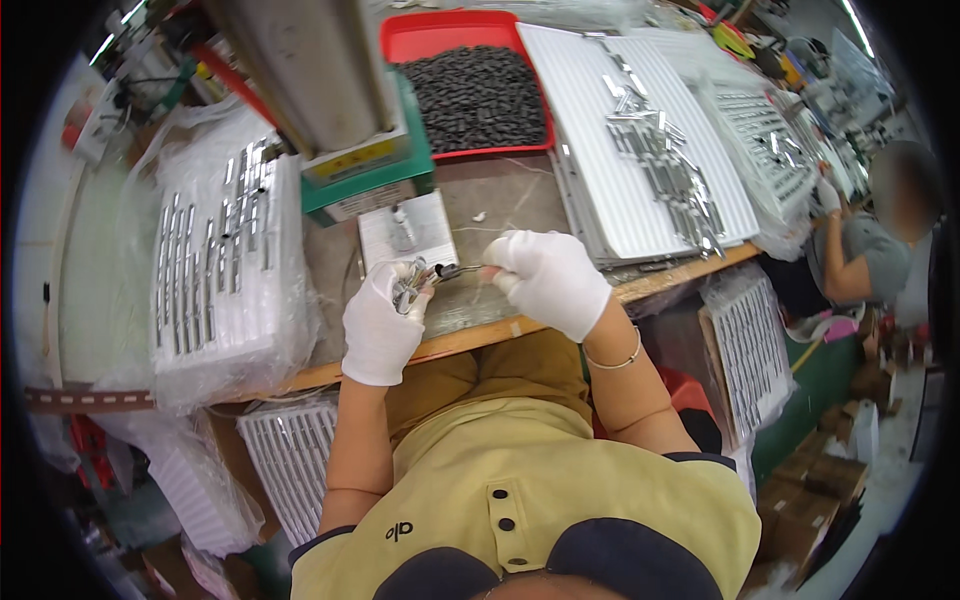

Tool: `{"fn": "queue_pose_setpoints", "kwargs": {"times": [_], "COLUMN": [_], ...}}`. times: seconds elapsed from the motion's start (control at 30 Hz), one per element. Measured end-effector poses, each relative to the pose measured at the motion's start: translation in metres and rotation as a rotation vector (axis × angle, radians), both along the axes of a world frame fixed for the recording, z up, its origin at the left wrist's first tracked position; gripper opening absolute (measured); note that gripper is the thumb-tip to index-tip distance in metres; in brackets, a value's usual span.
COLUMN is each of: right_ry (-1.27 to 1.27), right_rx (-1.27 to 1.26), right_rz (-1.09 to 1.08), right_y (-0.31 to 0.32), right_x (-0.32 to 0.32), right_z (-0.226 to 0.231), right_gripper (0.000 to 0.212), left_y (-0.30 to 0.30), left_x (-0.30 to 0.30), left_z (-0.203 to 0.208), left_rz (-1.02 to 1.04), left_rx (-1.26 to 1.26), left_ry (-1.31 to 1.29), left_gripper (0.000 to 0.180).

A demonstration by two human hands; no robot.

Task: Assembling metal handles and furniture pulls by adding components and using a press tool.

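Cluttered workbench (500, 195), both gloved hands clenched: left hand (383, 318) around metal pieces (408, 283), right hand (548, 278) on one.

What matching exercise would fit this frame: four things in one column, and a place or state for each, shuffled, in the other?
Things:
1. red plastic tray of small dark parts
2. white ribbed tray with loose shiny metal pieces
3. white ribbed tray in clear plastic wrap with rows of metal pieces
4. bunch of small shiny metal pieces

Places or states:
A. on the bench at the person's left
B. held in the gloved left hand
C. at the far edge of the bench, centre
D. to the right of the red tray

Pairs: 1-C, 2-D, 3-A, 4-B
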State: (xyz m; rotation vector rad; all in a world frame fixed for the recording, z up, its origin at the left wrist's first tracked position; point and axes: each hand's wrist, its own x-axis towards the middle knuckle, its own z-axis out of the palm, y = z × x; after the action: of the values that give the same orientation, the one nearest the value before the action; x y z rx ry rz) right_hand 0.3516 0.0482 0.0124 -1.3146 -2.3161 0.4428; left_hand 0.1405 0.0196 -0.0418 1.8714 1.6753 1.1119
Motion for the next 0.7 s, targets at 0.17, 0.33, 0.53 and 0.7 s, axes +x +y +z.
{"fn": "queue_pose_setpoints", "kwargs": {"times": [0.17, 0.33, 0.53, 0.7], "right_ry": [-0.205, -0.294, -0.016, 0.110], "right_rx": [0.054, -0.141, 0.074, 0.080], "right_rz": [-0.004, -0.106, -1.048, -1.360], "right_y": [-0.005, -0.011, -0.001, -0.024], "right_x": [0.012, 0.022, 0.150, 0.217], "right_z": [-0.003, 0.013, 0.000, 0.010], "right_gripper": [0.015, 0.022, 0.029, 0.045], "left_y": [0.006, 0.005, 0.001, 0.002], "left_x": [0.024, 0.027, 0.023, 0.014], "left_z": [-0.011, -0.041, -0.041, -0.043], "left_rz": [-0.131, -0.143, -0.088, -0.064], "left_rx": [0.097, 0.100, -0.341, -0.385], "left_ry": [0.086, -0.023, -0.637, -0.719], "left_gripper": [0.025, 0.022, 0.017, 0.020]}}
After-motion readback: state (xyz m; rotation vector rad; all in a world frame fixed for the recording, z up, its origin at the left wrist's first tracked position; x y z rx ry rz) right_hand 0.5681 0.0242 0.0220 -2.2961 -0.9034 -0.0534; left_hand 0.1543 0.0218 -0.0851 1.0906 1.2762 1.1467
